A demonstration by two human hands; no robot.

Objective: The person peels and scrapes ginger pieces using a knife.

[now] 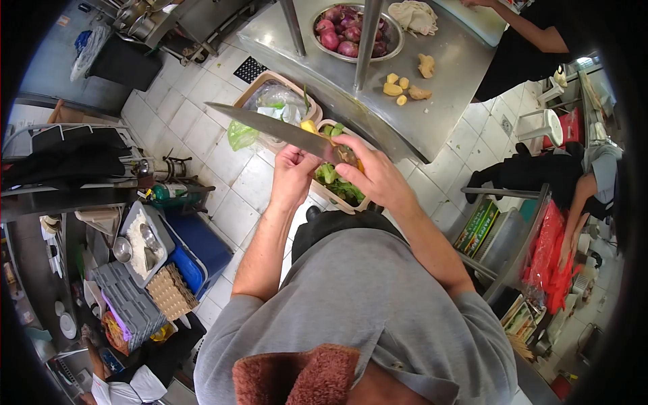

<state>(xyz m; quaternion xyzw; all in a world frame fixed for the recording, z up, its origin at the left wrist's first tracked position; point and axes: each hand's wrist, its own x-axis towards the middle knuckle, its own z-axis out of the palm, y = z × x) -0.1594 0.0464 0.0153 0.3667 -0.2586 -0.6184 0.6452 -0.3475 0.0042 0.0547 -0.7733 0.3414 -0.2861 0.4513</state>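
Observation:
A large knife (263, 125) with a broad steel blade is in my right hand (378, 175), held above the bins with its tip pointing to the upper left. My left hand (293, 175) is closed close to the lower edge of the blade, fingers pinched together; what they hold, if anything, is hidden. A small yellow piece (309, 126) shows at the blade's far edge, but I cannot tell whether it touches the knife. Below my hands stands a tan bin with green leafy trimmings (345, 189). Beside it, another bin (260, 81) contains plastic bags.
On the steel table (445, 81) ahead are a bowl of red onions (351, 30), several ginger pieces (403, 84) and a white cloth (413, 17). A table post (368, 47) rises nearby. Co-workers are at the upper right, right and lower left. Crates (128, 297) stand left.

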